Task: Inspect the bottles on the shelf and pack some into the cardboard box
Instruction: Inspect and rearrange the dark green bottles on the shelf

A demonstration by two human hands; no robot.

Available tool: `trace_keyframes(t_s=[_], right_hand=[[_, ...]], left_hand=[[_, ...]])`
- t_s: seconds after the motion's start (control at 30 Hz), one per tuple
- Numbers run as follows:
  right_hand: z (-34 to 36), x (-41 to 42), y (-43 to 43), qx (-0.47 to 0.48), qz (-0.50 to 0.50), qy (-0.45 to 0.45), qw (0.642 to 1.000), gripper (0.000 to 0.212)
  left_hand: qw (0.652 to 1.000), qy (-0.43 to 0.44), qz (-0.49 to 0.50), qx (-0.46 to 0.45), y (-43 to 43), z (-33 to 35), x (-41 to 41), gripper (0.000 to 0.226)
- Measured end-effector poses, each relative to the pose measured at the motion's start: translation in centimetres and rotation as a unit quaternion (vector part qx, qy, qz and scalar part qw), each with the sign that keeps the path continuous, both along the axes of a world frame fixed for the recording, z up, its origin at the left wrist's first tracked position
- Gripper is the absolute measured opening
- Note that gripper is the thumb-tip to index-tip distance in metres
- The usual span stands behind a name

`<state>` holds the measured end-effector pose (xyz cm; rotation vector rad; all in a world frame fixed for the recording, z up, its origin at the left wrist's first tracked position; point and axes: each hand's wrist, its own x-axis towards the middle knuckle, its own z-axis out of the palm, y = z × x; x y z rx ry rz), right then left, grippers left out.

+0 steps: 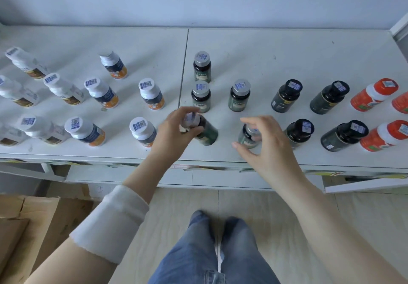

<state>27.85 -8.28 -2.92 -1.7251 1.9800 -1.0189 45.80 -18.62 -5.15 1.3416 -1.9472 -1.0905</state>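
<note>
Rows of bottles stand on a white shelf (287,47). My left hand (176,129) grips a dark green bottle with a silver cap (207,132) by its top and tilts it near the shelf's front. My right hand (269,142) hovers with spread, relaxed fingers around another green silver-capped bottle (248,137), which stands upright; no finger plainly closes on it. Three more green bottles (202,66) stand behind. A cardboard box (26,224) sits on the floor at the lower left, partly cut off.
White-capped bottles (145,131) fill the shelf's left half, black-capped dark bottles (300,131) and orange bottles (384,135) the right. The shelf's front edge runs across the middle. My legs in jeans (209,250) stand on a pale floor below.
</note>
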Motion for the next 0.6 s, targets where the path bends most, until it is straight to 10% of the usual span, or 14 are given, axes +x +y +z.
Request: trace_keyframes(t_s=[0.1, 0.2, 0.37, 0.5, 0.6], right_hand=[[0.3, 2.3, -0.1, 0.091, -0.032, -0.262, 0.960, 0.043], [0.6, 3.7, -0.3, 0.083, -0.010, -0.454, 0.887, 0.039], [0.4, 5.6, 0.0, -0.014, 0.019, -0.348, 0.937, 0.048], [1.0, 6.0, -0.2, 0.030, -0.026, -0.482, 0.875, 0.046], [1.3, 5.9, -0.2, 0.008, -0.018, -0.442, 0.897, 0.042]], left_hand=[[0.937, 0.269, -0.061, 0.215, 0.3, 2.1, 1.6, 0.032], [0.903, 0.324, -0.111, 0.261, 0.9, 3.0, 2.6, 0.036], [0.905, 0.327, -0.063, 0.265, 0.7, 2.5, 3.7, 0.027], [0.899, 0.350, -0.113, 0.236, 0.6, 2.6, 4.4, 0.030], [0.890, 0.350, -0.120, 0.267, 0.8, 2.9, 4.5, 0.034]])
